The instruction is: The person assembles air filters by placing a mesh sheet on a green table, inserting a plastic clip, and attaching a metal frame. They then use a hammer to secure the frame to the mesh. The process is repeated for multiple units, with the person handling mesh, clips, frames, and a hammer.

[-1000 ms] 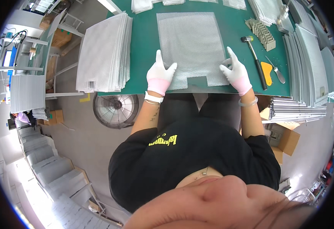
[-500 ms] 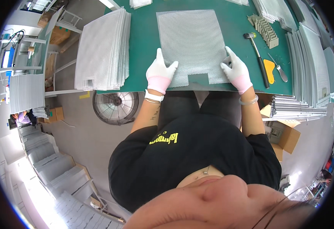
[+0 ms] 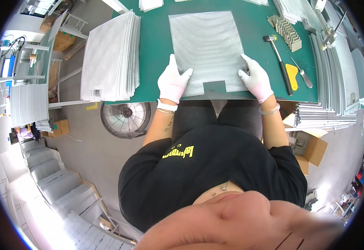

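Observation:
A silver wire-mesh sheet [image 3: 209,46] with a rectangular notch in its near edge lies flat on the green tabletop [image 3: 155,41]. My left hand [image 3: 173,80], in a white glove with a pink cuff, grips its left edge, thumb on top and index finger stretched along the side. At the right edge my right hand [image 3: 257,80], gloved the same way, holds the sheet with its thumb over the mesh. The remaining fingers of both hands are partly hidden. Left of my left hand stands a thick stack of similar mesh sheets [image 3: 109,56].
On the right lie a mallet [image 3: 282,62], a yellow scraper [image 3: 292,76], a handled tool [image 3: 306,79] and a row of beige brackets [image 3: 287,34]. Stacked panels [image 3: 336,71] line the right edge. A pale fixture with a rod [image 3: 328,37] shows above them. A fan [image 3: 125,119] stands below left.
My right hand has shifted slightly left and nearer, and the sheet's right edge has moved slightly left. A pale fixture with a rod has come into view at the upper right.

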A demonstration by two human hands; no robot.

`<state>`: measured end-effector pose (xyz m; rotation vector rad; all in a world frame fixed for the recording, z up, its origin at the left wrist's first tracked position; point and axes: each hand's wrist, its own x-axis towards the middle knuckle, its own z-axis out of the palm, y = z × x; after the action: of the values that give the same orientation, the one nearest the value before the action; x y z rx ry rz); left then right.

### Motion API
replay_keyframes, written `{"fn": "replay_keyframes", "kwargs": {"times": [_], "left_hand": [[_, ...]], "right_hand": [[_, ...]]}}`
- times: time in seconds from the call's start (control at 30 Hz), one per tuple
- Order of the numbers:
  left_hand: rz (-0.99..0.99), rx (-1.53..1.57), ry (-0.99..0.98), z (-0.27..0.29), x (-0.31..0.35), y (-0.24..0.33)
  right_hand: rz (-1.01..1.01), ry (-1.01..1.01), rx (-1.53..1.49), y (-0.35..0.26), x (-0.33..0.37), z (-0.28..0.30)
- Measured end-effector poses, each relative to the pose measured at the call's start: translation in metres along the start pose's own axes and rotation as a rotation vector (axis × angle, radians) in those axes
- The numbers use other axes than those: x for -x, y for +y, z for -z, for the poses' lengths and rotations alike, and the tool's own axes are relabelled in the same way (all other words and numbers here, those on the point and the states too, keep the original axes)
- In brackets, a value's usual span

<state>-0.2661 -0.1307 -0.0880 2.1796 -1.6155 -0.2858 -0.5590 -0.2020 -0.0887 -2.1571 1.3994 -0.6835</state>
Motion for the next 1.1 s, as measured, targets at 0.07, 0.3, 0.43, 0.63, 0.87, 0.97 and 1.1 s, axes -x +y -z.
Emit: {"fn": "replay_keyframes", "kwargs": {"times": [0.07, 0.3, 0.43, 0.63, 0.87, 0.97, 1.1], "left_hand": [[0.024, -0.008, -0.037, 0.002, -0.002, 0.003], [0.040, -0.011, 0.006, 0.015, -0.005, 0.012], [-0.381, -0.154, 0.051, -0.001, -0.025, -0.021], [-0.384, -0.211, -0.087, 0.003, -0.062, -0.003], [-0.315, -0.149, -0.046, -0.005, -0.045, 0.001], [-0.282, -0.077, -0.098, -0.008, -0.041, -0.009], [-0.309, -0.066, -0.094, -0.010, -0.045, -0.012]], "right_hand": [[-0.016, -0.038, 0.037, -0.002, -0.001, 0.002], [-0.079, -0.109, 0.265, -0.012, -0.008, 0.017], [0.029, -0.235, 0.237, 0.005, -0.048, 0.041], [-0.002, 0.244, 0.491, 0.098, -0.245, 0.052], [-0.648, 0.090, 0.588, 0.063, -0.325, 0.044], [-0.608, 0.029, 0.642, 0.070, -0.344, 0.055], [-0.665, 0.072, 0.502, 0.070, -0.351, 0.060]]}}
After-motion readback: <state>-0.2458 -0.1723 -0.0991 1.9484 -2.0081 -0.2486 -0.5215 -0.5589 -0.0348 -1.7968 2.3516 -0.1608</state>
